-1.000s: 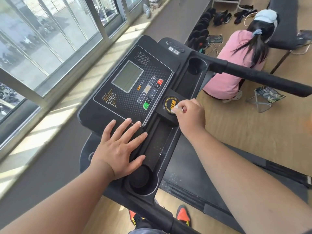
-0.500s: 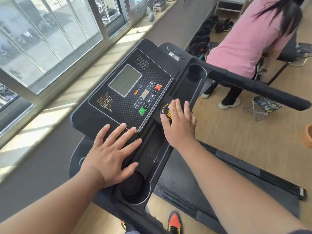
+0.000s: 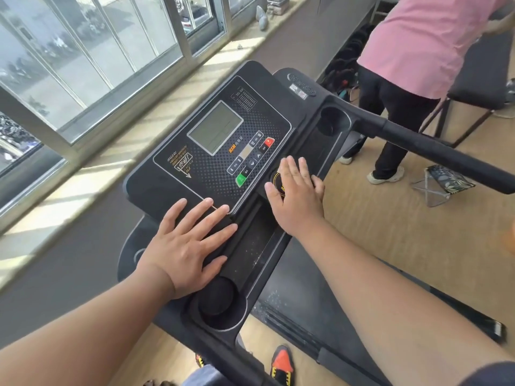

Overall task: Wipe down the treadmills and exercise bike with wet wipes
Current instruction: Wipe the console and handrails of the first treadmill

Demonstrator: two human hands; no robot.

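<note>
The black treadmill console (image 3: 172, 188) fills the middle of the head view, with a grey screen (image 3: 214, 126) and a row of buttons (image 3: 250, 157). My left hand (image 3: 184, 246) lies flat with spread fingers on the console's near corner. My right hand (image 3: 295, 199) lies flat, fingers straight, over the yellow-ringed round knob (image 3: 276, 178) beside the buttons. No wet wipe shows; anything under the right palm is hidden.
A cup holder (image 3: 218, 302) sits near my left wrist, another (image 3: 331, 121) at the far end. The right handlebar (image 3: 446, 154) runs off to the right. A person in a pink top (image 3: 423, 43) stands close behind it, beside a small folding stool (image 3: 443, 182). Windows (image 3: 83, 51) line the left.
My right hand went from pinching a white wipe at the knob to lying flat over it. The person in pink rose from a crouch to standing. My left hand stayed put.
</note>
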